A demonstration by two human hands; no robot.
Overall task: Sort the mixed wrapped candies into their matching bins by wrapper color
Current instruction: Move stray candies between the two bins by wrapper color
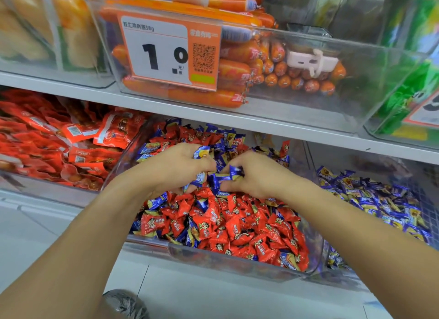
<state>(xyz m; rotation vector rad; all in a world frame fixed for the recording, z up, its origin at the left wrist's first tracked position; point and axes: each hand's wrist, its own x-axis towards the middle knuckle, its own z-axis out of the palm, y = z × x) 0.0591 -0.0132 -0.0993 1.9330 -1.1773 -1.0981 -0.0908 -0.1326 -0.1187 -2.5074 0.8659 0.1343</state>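
- The price tag (169,51) on the sausage bin (308,86) shows "58g", a big "1.0" and a QR code
- The left hand (180,166) curls its fingers round several blue candies (202,152) above the mixed bin (237,266)
- The right hand (256,176) pinches one blue candy (236,171) between thumb and fingertips
- Red candies (237,223) lie heaped just beneath both hands
- The blue bin (380,200) sits to the right

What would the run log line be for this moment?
left hand: grips blue candies | right hand: pinches blue candy | over mixed bin | blue bin to right
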